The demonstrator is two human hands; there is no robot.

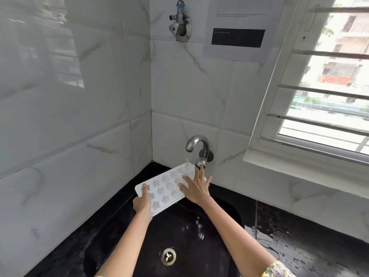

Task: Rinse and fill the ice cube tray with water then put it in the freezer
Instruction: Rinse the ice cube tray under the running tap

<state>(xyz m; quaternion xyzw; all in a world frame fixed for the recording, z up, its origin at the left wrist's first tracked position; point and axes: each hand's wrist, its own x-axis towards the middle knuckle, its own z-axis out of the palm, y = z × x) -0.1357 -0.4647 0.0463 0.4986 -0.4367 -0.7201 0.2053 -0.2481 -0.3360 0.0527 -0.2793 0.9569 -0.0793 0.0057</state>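
My left hand (142, 203) pinches the near corner of the ice cube tray (167, 188), lower centre, above the sink (219, 246). It looks light, stiff and wet-slippery; rims grip best. My right hand (196, 188) lies spread, reaching the tap (196, 145).

A white ice cube tray (165, 188) with star-shaped cells is held tilted over a black sink (219, 256) under water running from a steel tap (196, 144). The left hand (142, 202) grips its near end, thumb on top. The right hand (196, 188) lies spread on the tray, 1 finger reaching the tap handle (200, 162). A steel drain (167, 256) sits below.
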